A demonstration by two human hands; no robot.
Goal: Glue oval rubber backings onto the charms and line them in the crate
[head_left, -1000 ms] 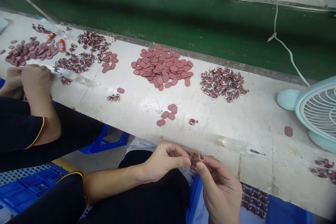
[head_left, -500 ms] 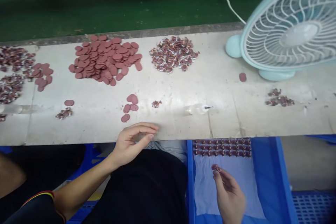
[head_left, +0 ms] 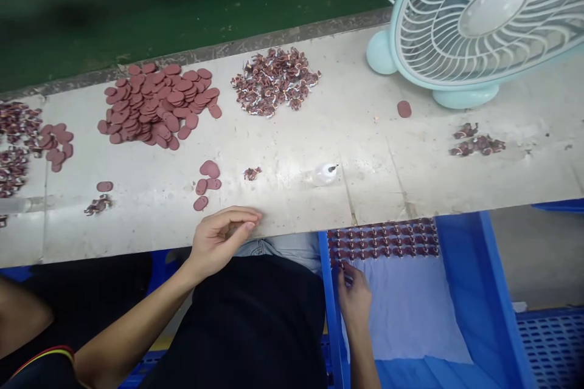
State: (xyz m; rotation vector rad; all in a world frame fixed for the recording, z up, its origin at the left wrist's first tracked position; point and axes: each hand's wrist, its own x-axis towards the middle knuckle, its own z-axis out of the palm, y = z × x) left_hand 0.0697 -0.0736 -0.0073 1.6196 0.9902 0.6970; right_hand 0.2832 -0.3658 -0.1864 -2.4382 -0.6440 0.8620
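Observation:
My right hand [head_left: 356, 298] is inside the blue bin [head_left: 495, 292], pinching a small brown figurine [head_left: 340, 265] at the left end, just below neat rows of similar figurines [head_left: 383, 242]. These rows lie on a white sheet [head_left: 406, 310]. My left hand [head_left: 221, 240] rests at the table's front edge, fingers loosely curved and nothing visible in them. Nearest to it are several reddish oval discs [head_left: 201, 203] and a loose brown piece [head_left: 252, 174]. To their right lies a small clear bottle [head_left: 325, 175] with a dark tip.
A heap of reddish discs [head_left: 155, 103] and a pile of brown figurines [head_left: 274, 82] sit at the back of the table [head_left: 283, 200]. A light-blue fan [head_left: 493, 12] stands at the right. Another person's arm [head_left: 20, 316] shows at lower left.
My right hand has moved left and up with the figurine, from over the bare sheet to the left end of the rows. My left hand stays at the table edge. The view has tilted.

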